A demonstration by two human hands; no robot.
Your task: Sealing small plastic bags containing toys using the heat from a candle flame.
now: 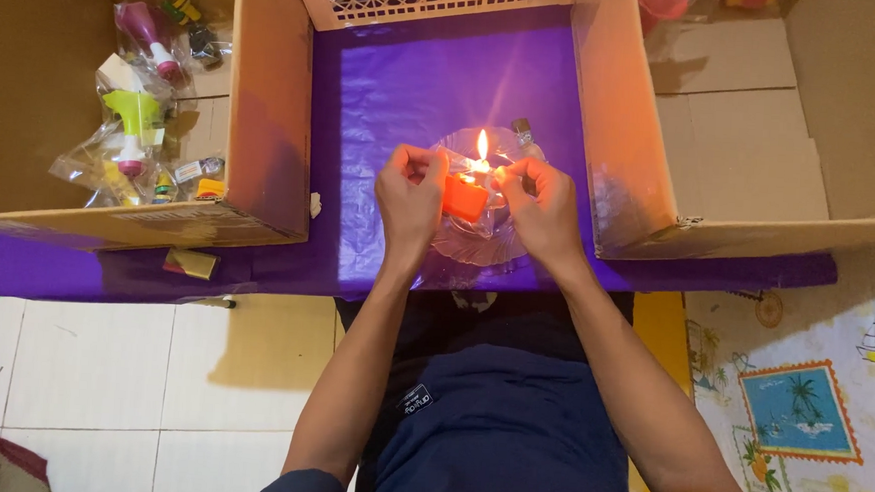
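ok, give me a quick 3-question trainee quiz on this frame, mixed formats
1. True or false: the candle between the left hand and right hand is lit.
2. Multiple choice: what lies under the clear plastic dish? A) white tile B) purple sheet C) bare cardboard
3. Fill in: the bagged spray bottles sit in the cardboard box on the person's ___ side.

Key: 1 true, a flame rises above the orange candle. 2 B, the purple sheet. 3 left.
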